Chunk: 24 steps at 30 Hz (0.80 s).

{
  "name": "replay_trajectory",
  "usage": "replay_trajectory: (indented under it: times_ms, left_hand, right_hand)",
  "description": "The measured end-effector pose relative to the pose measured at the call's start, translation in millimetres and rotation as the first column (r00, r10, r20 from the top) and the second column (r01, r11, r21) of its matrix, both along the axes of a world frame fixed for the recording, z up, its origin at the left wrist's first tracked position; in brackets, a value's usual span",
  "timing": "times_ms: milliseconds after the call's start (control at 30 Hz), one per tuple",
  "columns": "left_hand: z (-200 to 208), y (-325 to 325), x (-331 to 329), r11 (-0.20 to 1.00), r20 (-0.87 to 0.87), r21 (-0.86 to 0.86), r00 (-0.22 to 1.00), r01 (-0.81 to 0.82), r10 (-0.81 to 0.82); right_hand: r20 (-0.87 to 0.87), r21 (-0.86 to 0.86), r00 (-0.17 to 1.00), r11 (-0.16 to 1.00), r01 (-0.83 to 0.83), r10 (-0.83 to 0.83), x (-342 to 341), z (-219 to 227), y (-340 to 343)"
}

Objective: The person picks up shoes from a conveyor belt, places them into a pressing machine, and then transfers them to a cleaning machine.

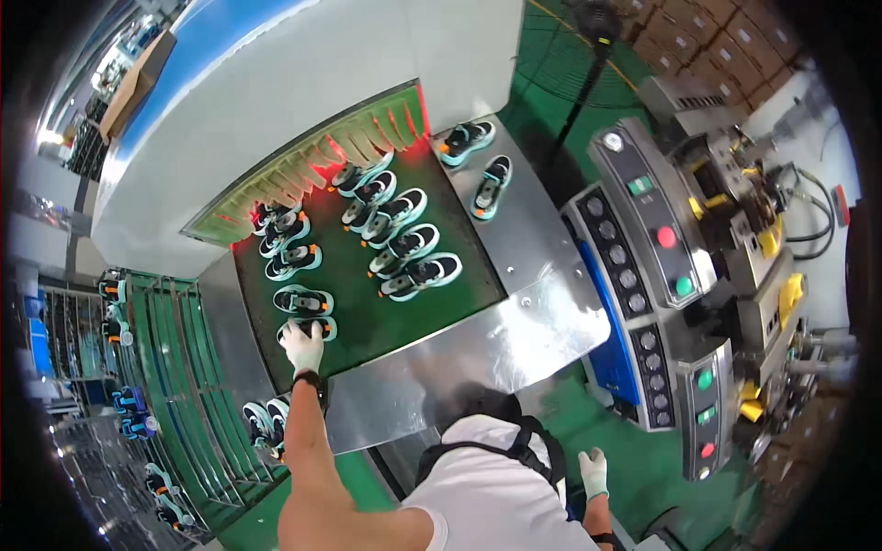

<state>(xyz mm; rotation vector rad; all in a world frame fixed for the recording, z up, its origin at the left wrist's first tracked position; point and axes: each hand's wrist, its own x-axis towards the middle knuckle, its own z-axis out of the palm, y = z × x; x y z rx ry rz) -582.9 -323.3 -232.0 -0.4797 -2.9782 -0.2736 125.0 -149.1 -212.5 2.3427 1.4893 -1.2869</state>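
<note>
My left hand, in a white glove, reaches to the near end of the left row on the green conveyor belt. Its fingers are closed over a black sneaker with a pale mint sole and orange tab, partly hidden beneath the hand. Just beyond it lies another sneaker of the same kind. A second row of several sneakers runs along the belt to the right. My right hand, also white-gloved, hangs low beside my body, holding nothing, its fingers loosely apart.
Slit curtain strips hang over the machine opening, lit red. Two sneakers lie on the right metal ledge. More shoes sit by my left arm, near a wheeled-looking metal rack. A control panel machine stands at right, a fan behind.
</note>
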Motion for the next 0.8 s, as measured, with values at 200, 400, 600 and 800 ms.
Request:
replay_trajectory:
  times_ms: [200, 400, 600, 800]
  left_hand:
    - [-26.5, -17.9, -44.6, 0.997, -0.039, 0.010, 0.996, 0.077, -0.076]
    - [-45.6, -61.4, -69.9, 0.925, 0.113, -0.192, 0.943, 0.329, -0.312]
    - [47.5, 107.0, 60.0, 0.760, 0.212, 0.398, 0.754, 0.514, -0.622]
    - [134.5, 292.5, 264.0, 0.171, 0.168, 0.724, 0.069, 0.669, -0.983]
  right_hand:
    - [0.141, -0.018, 0.981, 0.991, -0.131, 0.133, -21.7, 27.6, 49.6]
    - [-0.259, 0.096, 0.953, 0.986, -0.136, 0.157, -107.4, 39.1, 110.6]
    - [-0.251, 0.221, 0.821, 0.856, -0.467, 0.513, -263.2, 127.6, 137.7]
    - [0.299, 0.481, 0.563, 0.388, -0.787, 0.771, -272.0, 139.2, 132.1]
